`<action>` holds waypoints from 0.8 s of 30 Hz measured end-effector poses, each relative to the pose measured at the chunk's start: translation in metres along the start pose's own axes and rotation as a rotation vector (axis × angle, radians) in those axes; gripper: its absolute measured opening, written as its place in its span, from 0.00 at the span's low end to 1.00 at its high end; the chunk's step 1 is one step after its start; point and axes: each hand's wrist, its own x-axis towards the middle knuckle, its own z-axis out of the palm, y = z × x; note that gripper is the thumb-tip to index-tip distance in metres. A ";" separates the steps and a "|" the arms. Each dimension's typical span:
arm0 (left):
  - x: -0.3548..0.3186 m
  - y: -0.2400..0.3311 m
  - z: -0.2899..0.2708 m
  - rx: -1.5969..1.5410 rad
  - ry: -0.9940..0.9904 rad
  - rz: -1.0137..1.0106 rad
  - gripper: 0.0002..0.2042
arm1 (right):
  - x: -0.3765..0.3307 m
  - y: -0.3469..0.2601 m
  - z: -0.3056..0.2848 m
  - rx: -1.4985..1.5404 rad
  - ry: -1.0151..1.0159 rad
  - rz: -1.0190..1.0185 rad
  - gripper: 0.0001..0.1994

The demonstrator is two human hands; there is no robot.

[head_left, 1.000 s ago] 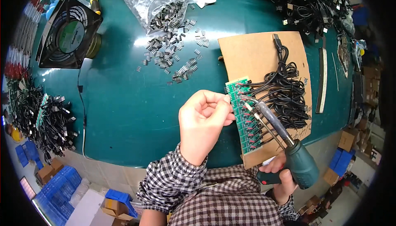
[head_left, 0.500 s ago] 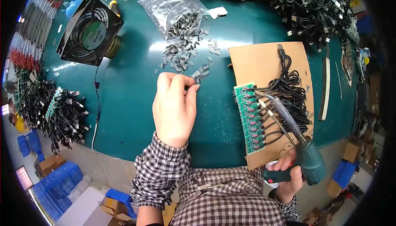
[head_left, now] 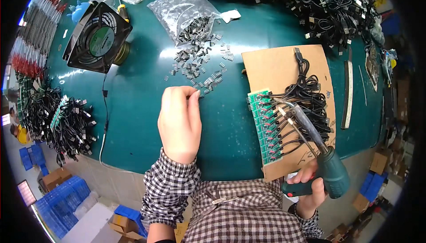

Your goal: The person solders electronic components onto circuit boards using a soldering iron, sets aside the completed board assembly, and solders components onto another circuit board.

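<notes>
My left hand is closed in a pinch at the near edge of a scatter of small black pin headers. Whatever lies between its fingertips is hidden. In my right hand is a green soldering gun, its metal barrel pointing up and left. The tip hovers over, or touches, the upper part of a strip of green circuit boards; which of these, I cannot tell. Black cables run from the boards to the right. Both rest on a cardboard sheet.
A clear plastic bag of pin headers lies open at the far middle. At left stand a black fan and a bundle of cables. A large heap of black cables fills the far right. A screwdriver lies behind the fan.
My left hand has drawn back slightly toward me and to the left, away from the pin headers. The soldering gun stays almost where it was in my right hand.
</notes>
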 end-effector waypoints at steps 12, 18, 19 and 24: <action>-0.030 0.072 -0.026 -1.400 -0.841 -0.884 0.05 | 0.038 -0.023 0.036 -0.518 -0.315 -0.163 0.19; -0.038 0.070 -0.013 -1.502 -1.041 -0.892 0.08 | 0.035 -0.015 0.038 -0.413 -0.315 -0.159 0.14; -0.040 0.070 -0.011 -1.547 -1.046 -0.910 0.09 | 0.034 -0.015 0.039 -0.355 -0.289 -0.164 0.13; -0.045 0.083 -0.016 -1.536 -0.922 -1.026 0.06 | 0.031 -0.020 0.043 -0.293 -0.214 -0.139 0.12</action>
